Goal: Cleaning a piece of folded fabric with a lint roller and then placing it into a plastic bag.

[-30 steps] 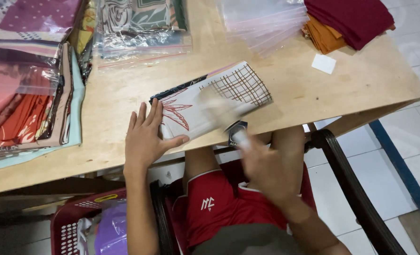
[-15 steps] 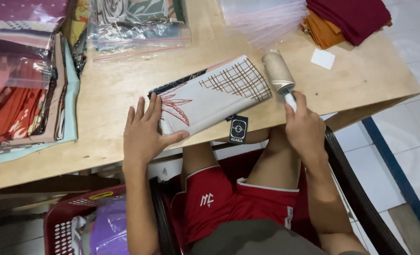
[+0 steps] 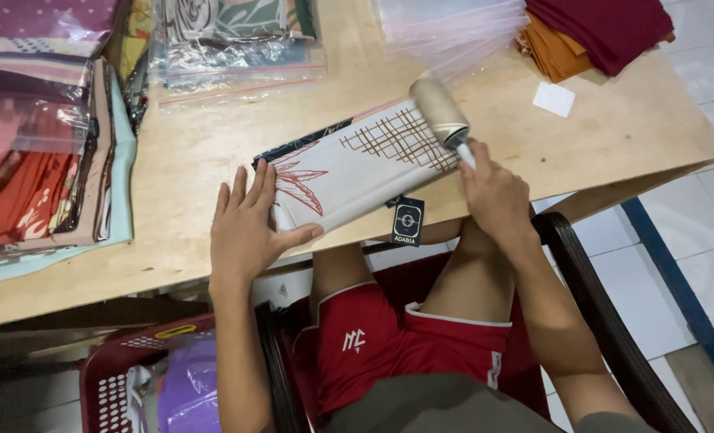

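Observation:
A folded cream cloth with a red leaf print and a brown grid pattern lies slantwise on the wooden table. My left hand lies flat with fingers spread on the cloth's left end, pressing it down. My right hand grips the white handle of a lint roller, whose beige roll rests on the cloth's right end. A small black tag hangs off the cloth's near edge.
Stacks of bagged patterned cloths fill the table's left side, more bagged ones lie at the back. Clear plastic bags, orange and maroon folded cloths and a white card sit far right. A red basket stands under the table.
My right hand has come up from below the table edge with the lint roller and set its roll on the cloth's right end. My left hand stayed pressed on the cloth.

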